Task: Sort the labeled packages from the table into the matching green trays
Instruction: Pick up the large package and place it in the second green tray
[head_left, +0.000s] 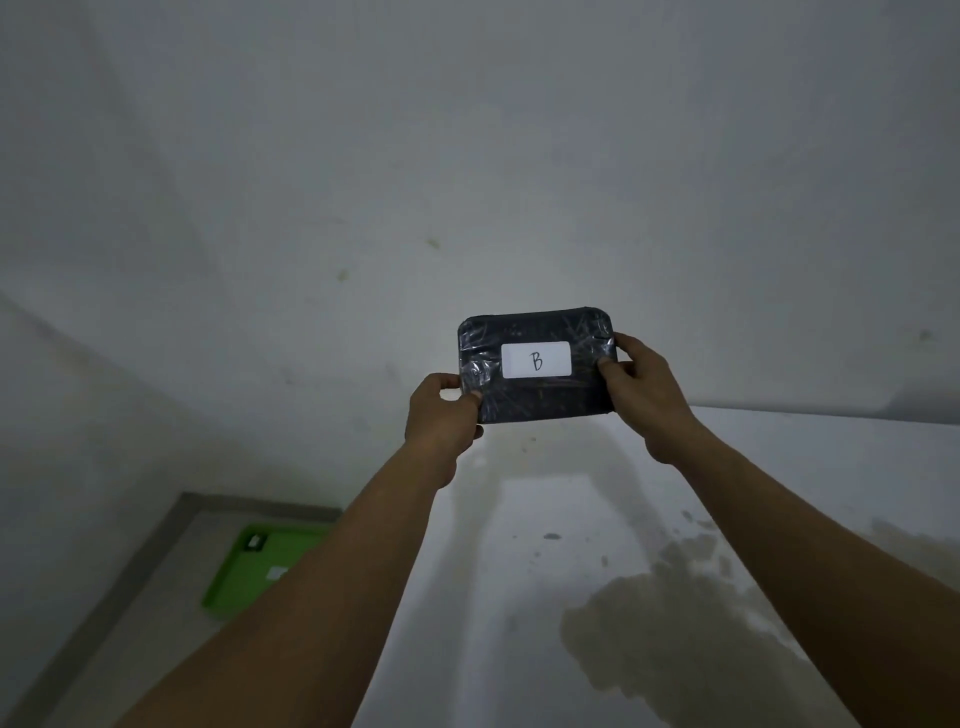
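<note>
One dark package (535, 366), wrapped in shiny film, is held up in the air between the two hands, above the far part of the white table (571, 597). On its face there is one white label (536, 360) with the letter B. The left hand (441, 415) pinches the package's lower left corner, thumb in front. The right hand (647, 395) pinches the right edge in the same way. Below the left hand, past the forearm, one green tray (244, 577) lies on the floor. Two small white labels are on it; their letters are too blurred to read. Under the right hand the table has one big brownish stain (670, 623).
</note>
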